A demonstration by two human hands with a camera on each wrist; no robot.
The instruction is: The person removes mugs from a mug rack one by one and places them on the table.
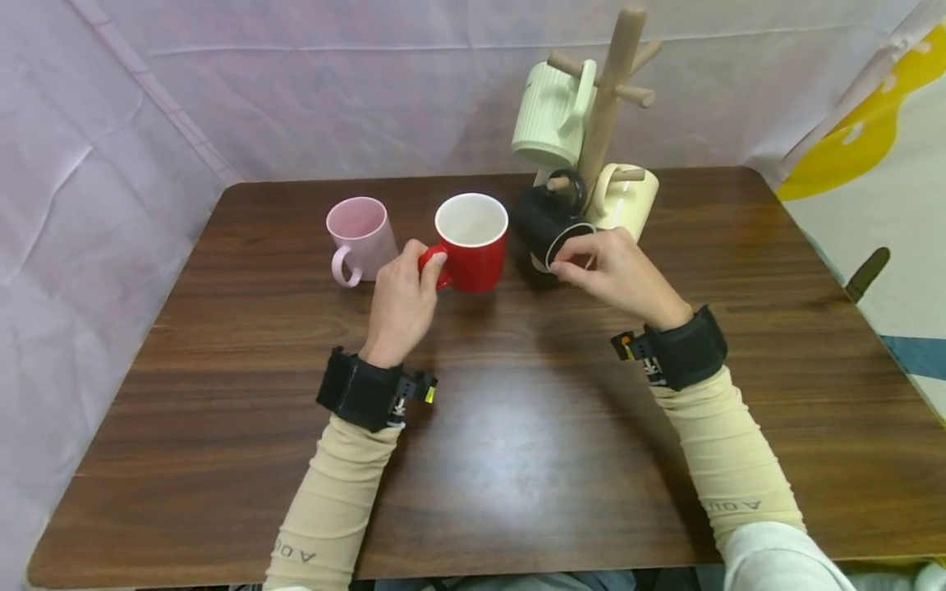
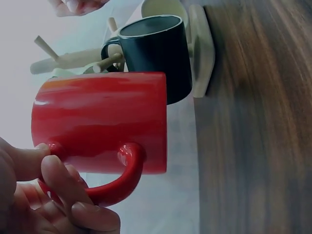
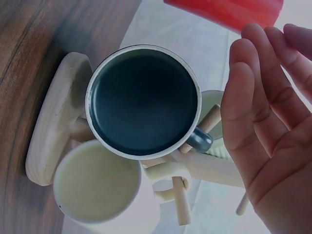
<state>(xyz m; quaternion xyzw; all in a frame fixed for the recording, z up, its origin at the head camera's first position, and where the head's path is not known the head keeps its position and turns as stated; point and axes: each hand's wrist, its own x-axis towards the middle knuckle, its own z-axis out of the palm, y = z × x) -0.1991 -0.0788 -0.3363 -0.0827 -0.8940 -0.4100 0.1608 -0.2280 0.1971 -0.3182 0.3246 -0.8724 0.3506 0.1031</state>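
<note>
Left hand [image 1: 401, 302] pinches red mug [image 1: 476, 267] by handle [image 2: 117, 189]; right hand [image 1: 619, 272], loosely extended, near black mug [image 1: 535, 222] at red mug's 3 o'clock.

5 mugs show clearly: 1 glossy red cylindrical mug [image 1: 476, 261], 1 black mug [image 1: 542, 217], 1 pink mug [image 1: 372, 246], 1 ribbed pale-green mug [image 1: 545, 123], 1 pale-yellow mug [image 1: 637, 207]. Also 1 pale wooden mug tree [image 1: 623, 49], 1 brown wood-grain table [image 1: 510, 468], 2 bare hands [image 1: 402, 302], 2 black wristbands [image 1: 362, 392].

A pink cup [image 1: 367, 246] stands on the brown table [image 1: 244, 410]. A pale green cup [image 1: 543, 119] hangs up high, and a light yellow cup [image 1: 631, 203] hangs lower. Pale cloth [image 1: 332, 107] hangs behind, and a yellow shape [image 1: 850, 156] is far right.
</note>
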